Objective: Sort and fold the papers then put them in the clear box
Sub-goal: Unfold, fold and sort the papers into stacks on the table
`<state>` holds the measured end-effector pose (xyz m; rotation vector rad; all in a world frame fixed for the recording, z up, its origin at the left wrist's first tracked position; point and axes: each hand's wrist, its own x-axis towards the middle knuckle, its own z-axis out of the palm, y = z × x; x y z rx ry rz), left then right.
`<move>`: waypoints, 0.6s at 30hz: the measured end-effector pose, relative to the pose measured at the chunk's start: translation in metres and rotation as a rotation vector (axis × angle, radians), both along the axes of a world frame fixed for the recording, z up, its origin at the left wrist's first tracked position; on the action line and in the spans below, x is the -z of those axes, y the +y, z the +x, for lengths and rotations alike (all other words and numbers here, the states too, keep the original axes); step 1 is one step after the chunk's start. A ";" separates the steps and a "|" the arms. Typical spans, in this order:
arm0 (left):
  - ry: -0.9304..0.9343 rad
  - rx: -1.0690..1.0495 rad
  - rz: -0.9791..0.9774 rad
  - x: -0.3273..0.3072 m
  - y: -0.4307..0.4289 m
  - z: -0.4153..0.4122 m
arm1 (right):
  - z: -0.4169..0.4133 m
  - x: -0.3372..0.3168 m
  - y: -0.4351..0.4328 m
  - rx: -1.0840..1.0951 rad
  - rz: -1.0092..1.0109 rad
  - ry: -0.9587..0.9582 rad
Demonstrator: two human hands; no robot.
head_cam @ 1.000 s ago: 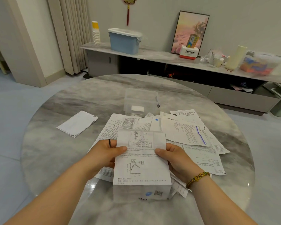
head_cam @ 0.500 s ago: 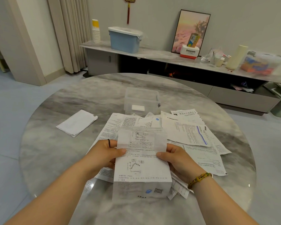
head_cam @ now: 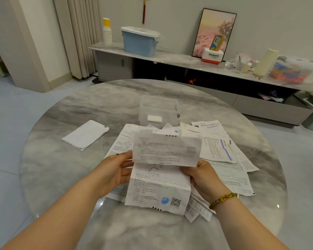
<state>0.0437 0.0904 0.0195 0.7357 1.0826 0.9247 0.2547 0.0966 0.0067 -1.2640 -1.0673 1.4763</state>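
**Printed Sheet Held Part-Folded: Positions of Hands and Papers**

Both hands are closed on one printed sheet (head_cam: 157,192), held just above the near half of the round marble worktop (head_cam: 61,168). The left hand (head_cam: 116,170) grips the sheet's left edge and the right hand (head_cam: 202,177) grips its right edge. A woven bracelet (head_cam: 223,199) sits on the right wrist.

The sheet's upper part is bent over toward the camera and covers the middle of the page. This flap is blurred and its print cannot be read. The lower part hangs flat and shows a round blue logo and a QR code near its bottom edge.

Loose papers (head_cam: 220,150) lie spread and overlapping on the worktop beneath and beyond the hands, mostly to the right. The clear box (head_cam: 158,110) stands open just behind this pile, near the worktop's centre, with a small white folded piece (head_cam: 154,118) inside. A separate folded paper (head_cam: 85,134) lies apart to the left.
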 end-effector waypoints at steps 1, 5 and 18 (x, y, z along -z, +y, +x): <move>0.016 0.016 -0.029 0.001 0.000 0.000 | 0.000 0.000 0.000 0.019 0.018 -0.050; 0.113 0.152 -0.115 0.009 0.000 -0.004 | -0.001 -0.003 0.002 0.081 0.065 -0.113; 0.184 -0.078 0.062 0.008 0.002 0.000 | -0.002 -0.005 0.000 -0.048 -0.233 0.001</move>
